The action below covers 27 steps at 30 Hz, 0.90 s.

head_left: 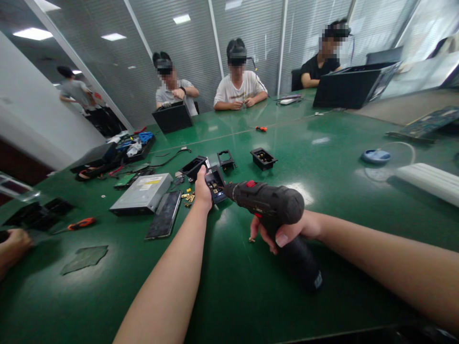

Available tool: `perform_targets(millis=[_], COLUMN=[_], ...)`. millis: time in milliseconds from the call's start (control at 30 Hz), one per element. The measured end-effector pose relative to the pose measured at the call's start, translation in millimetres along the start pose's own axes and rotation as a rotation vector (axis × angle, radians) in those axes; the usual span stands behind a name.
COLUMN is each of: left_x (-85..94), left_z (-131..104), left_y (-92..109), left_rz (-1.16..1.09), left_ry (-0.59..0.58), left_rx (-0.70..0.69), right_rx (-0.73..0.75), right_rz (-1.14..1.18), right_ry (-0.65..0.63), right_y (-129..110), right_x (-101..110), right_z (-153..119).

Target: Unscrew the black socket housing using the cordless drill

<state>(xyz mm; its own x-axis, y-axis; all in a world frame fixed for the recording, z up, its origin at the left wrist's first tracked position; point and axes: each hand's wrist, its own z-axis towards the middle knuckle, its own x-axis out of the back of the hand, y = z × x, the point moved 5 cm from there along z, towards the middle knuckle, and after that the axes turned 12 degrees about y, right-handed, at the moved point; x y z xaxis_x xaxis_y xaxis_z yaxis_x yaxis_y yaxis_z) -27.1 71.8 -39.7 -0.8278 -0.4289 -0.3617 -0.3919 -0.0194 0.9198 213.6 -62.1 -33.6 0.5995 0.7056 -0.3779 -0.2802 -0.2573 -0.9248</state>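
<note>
Our right hand (283, 231) keeps a clenched grip on one black power screwdriver (267, 203), its tip pointing into a small black socket box (215, 184) that our left hand (202, 188) grasps on the green surface (322, 138). We count three more such boxes (263, 158) behind it, one grey drive (143, 192), one dark phone (165, 215) and one orange screwdriver (81, 223). Three seated people (238, 86) face us before glass partitions.

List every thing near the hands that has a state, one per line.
left hand: gripping the black socket housing
right hand: closed on the electric screwdriver
electric screwdriver: tip at the housing
second socket housing: loose, open side up
optical drive: flat, closed
</note>
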Motion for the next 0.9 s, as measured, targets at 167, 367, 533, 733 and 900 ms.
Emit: perform_targets(millis=[167, 367, 533, 733, 900], left_x=[-0.3, -1.9, -1.4, -2.0, -1.8], left_z=[0.4, -0.8, -1.0, -2.2, -1.6], left_y=[-0.1, 0.6, 0.1, 0.5, 0.2], left_rz=[0.002, -0.01, 0.0, -0.013, -0.001], left_ry=[0.011, 0.011, 0.014, -0.006, 0.01], left_rx=[-0.004, -0.011, -0.006, -0.003, -0.014], right_rx=[-0.048, -0.047, 0.012, 0.124, 0.131], right_rz=[-0.031, -0.08, -0.086, -0.045, -0.015], right_ry=[-0.01, 0.022, 0.03, 0.018, -0.003], right_y=[5.3, 1.7, 0.6, 4.9, 3.8], right_x=[5.1, 3.8, 3.3, 9.5, 6.4], right_z=[-2.1, -1.7, 2.4, 4.3, 4.9])
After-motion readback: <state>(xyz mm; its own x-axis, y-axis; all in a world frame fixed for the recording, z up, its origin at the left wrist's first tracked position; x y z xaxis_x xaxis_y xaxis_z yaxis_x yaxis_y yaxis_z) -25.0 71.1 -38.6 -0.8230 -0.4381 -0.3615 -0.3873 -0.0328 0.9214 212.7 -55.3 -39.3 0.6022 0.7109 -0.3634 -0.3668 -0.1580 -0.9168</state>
